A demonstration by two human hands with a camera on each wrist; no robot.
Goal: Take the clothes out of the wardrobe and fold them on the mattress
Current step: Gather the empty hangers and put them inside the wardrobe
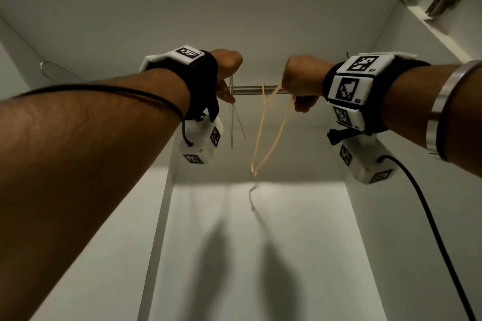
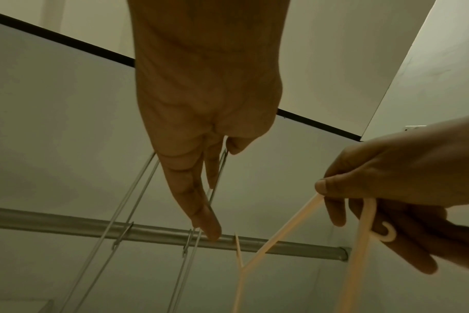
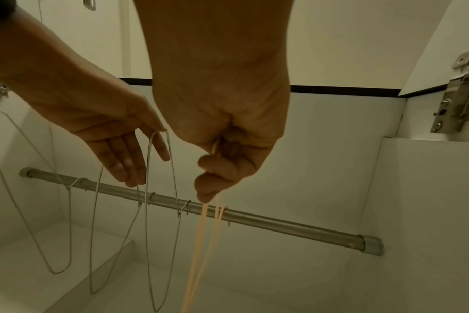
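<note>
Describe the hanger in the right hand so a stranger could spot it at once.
Find the metal rail spanning the white wardrobe. The hanger is the rightmost one on it, pinched by the right hand. It alone is peach-coloured plastic; its neighbours are bare grey wire.

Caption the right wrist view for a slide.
Right hand grips a peach hanger at the rail; left hand touches a wire hanger.

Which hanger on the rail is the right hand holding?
The peach plastic hanger, rightmost on the rail. The right hand grips it; the others are bare grey wire hangers further left.
</note>
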